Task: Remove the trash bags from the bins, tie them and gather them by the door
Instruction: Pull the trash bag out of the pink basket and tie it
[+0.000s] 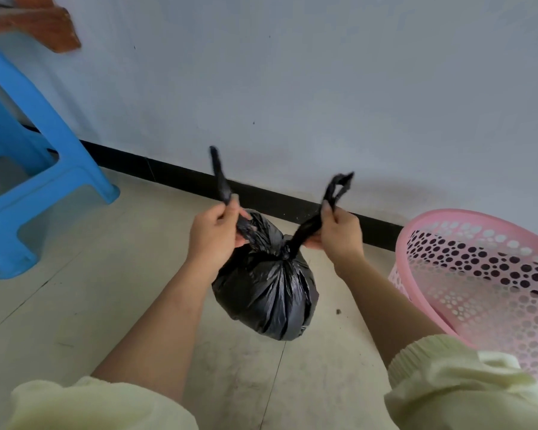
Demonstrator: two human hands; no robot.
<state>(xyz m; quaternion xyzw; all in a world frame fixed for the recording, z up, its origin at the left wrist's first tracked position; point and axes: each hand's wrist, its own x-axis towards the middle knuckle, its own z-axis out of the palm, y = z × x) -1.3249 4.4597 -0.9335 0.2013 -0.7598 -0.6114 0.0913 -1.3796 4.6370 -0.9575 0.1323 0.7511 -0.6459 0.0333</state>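
Head view: the black trash bag sits on the floor between both hands, its knot low in the middle. The left hand and right hand each grip one tail — pulling outward, equally near, should tighten it.

No readable text, label, brand, number or sign anywhere in view.
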